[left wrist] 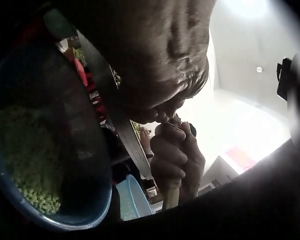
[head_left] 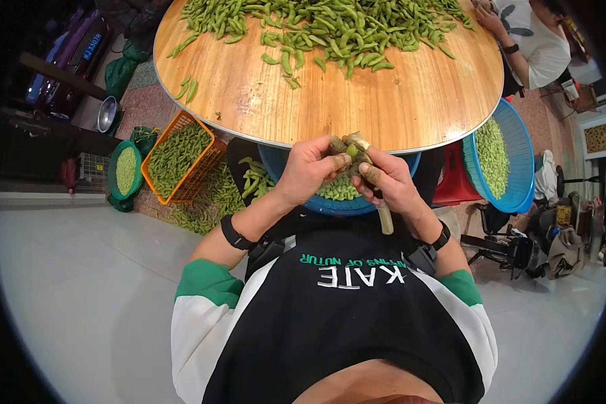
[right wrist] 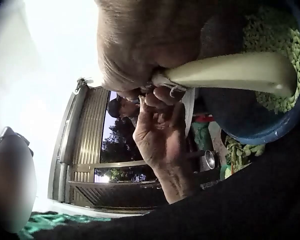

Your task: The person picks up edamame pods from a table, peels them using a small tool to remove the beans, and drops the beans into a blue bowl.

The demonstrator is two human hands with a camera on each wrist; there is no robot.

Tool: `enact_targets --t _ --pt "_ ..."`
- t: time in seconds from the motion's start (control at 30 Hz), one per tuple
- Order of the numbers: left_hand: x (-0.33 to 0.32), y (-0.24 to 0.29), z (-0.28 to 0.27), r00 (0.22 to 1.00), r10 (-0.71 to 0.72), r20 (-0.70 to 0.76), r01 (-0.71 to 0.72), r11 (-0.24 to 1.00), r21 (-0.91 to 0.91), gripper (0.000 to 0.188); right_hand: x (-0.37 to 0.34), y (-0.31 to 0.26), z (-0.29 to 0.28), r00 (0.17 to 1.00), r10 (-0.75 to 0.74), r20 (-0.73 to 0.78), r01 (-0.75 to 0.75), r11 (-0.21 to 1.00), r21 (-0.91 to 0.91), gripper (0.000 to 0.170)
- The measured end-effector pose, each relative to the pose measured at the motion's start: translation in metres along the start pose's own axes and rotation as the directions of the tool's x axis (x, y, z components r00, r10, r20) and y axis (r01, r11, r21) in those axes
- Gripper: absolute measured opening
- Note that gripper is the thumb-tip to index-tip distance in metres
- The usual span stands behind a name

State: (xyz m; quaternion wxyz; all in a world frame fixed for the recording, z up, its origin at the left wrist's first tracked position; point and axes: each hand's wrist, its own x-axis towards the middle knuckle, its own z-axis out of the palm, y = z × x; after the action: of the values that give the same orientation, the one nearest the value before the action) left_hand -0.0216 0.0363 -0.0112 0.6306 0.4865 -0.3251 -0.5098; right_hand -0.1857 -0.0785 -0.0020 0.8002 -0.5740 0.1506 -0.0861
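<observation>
Head view: near centre, I am logging the left hand [head_left: 306, 174] pinching a green pod [head_left: 351, 150], the right hand [head_left: 392, 180] gripping a pale handle [head_left: 386, 221]; more pods [head_left: 350, 30] are lying on the table [head_left: 262, 101] toward twelve o'clock. Left wrist view: a blue basin [left wrist: 87, 195] is holding shelled beans [left wrist: 40, 197] toward eight o'clock. Right wrist view: the handle is pointing toward three; the left hand is sitting close against the right.
</observation>
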Motion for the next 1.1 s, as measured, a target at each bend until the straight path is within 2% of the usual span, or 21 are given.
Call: enact_targets --t 0.13,0.2,0.23,0.33,0.4,0.43,0.5,0.53,0.6,0.63,0.7,0.73,0.77,0.8,0.87,0.93,0.97,1.03,1.07,1.1 --pt "-0.002 0.004 0.001 1.000 0.010 -0.008 -0.010 0.998 0.060 0.008 -0.004 -0.005 0.005 1.000 0.014 0.000 -0.014 0.998 0.069 0.023" --pt "-0.002 0.003 0.001 0.998 0.063 -0.010 -0.061 0.990 0.130 0.008 -0.004 -0.001 0.004 0.999 -0.029 -0.031 0.028 0.998 -0.054 0.021" --pt "-0.003 0.004 0.002 0.998 0.064 -0.011 -0.062 0.990 0.130 0.008 -0.003 0.001 0.005 0.999 -0.030 -0.029 0.028 0.998 -0.055 0.021" --pt "-0.004 0.004 0.005 0.994 0.107 -0.037 -0.101 0.985 0.141 0.007 0.000 0.006 0.008 0.990 -0.104 -0.099 0.088 0.984 -0.158 0.031" --pt "-0.001 0.000 0.003 0.998 0.034 -0.056 -0.033 0.999 0.022 0.005 0.002 0.010 0.007 0.983 -0.146 -0.116 0.130 0.983 -0.131 0.033" --pt "0.000 0.002 0.002 0.998 0.036 -0.058 -0.035 0.999 0.022 0.005 0.002 0.008 0.006 0.983 -0.146 -0.113 0.130 0.983 -0.132 0.033" --pt "0.000 0.007 0.001 0.989 -0.148 0.009 0.147 0.971 -0.187 0.005 -0.003 0.005 0.004 0.991 -0.117 -0.065 0.109 0.987 -0.119 0.036" --pt "0.001 0.008 0.000 0.989 -0.148 0.009 0.147 0.971 -0.189 0.005 -0.003 0.005 0.004 0.991 -0.116 -0.066 0.108 0.987 -0.120 0.036" --pt "0.001 0.009 -0.001 0.971 -0.234 0.044 0.236 0.928 -0.288 0.005 -0.003 0.004 0.002 0.991 -0.124 -0.052 0.112 0.975 -0.191 0.037" --pt "0.001 0.007 0.000 0.971 -0.234 0.043 0.236 0.928 -0.288 0.005 -0.003 0.005 0.003 0.991 -0.124 -0.052 0.112 0.975 -0.190 0.037" --pt "0.004 0.003 0.001 0.990 -0.140 -0.029 0.138 0.989 -0.057 0.007 0.001 0.006 0.007 0.982 -0.108 -0.155 0.086 0.986 -0.139 0.034" --pt "0.005 0.002 0.001 0.990 -0.141 -0.032 0.139 0.989 -0.059 0.007 0.003 0.007 0.007 0.983 -0.105 -0.153 0.084 0.987 -0.139 0.034" --pt "0.006 0.002 0.002 0.992 -0.114 -0.046 0.112 0.993 -0.038 0.007 0.005 0.010 0.006 0.952 -0.259 -0.164 0.189 0.917 -0.350 0.030" --pt "0.005 0.001 0.002 0.994 -0.088 -0.057 0.087 0.996 -0.014 0.008 0.007 0.014 0.005 0.901 -0.408 -0.144 0.272 0.793 -0.545 0.027" --pt "0.007 0.001 0.002 0.993 -0.096 -0.072 0.096 0.995 0.000 0.008 0.011 0.014 0.002 0.910 -0.385 -0.157 0.231 0.781 -0.580 0.022" --pt "0.007 -0.002 -0.001 0.997 -0.081 -0.001 0.081 0.997 -0.001 0.008 0.013 0.015 0.004 0.808 -0.589 -0.019 0.382 0.548 -0.744 0.020" --pt "0.006 -0.001 -0.003 0.997 -0.080 -0.006 0.080 0.997 -0.001 0.008 0.014 0.017 0.000 0.817 -0.576 0.023 0.389 0.521 -0.760 0.019" --pt "0.007 0.004 -0.011 0.912 -0.403 0.075 0.409 0.885 -0.223 0.010 0.013 0.013 -0.009 0.847 -0.527 0.074 0.390 0.521 -0.759 0.018" --pt "0.008 0.004 -0.011 0.917 -0.393 0.070 0.398 0.891 -0.219 0.010 0.015 0.011 -0.012 0.872 -0.475 0.117 0.386 0.521 -0.761 0.018" --pt "0.007 0.003 -0.010 0.925 -0.376 0.059 0.381 0.913 -0.147 0.010 0.014 0.010 -0.008 0.862 -0.487 0.139 0.407 0.502 -0.763 0.018"
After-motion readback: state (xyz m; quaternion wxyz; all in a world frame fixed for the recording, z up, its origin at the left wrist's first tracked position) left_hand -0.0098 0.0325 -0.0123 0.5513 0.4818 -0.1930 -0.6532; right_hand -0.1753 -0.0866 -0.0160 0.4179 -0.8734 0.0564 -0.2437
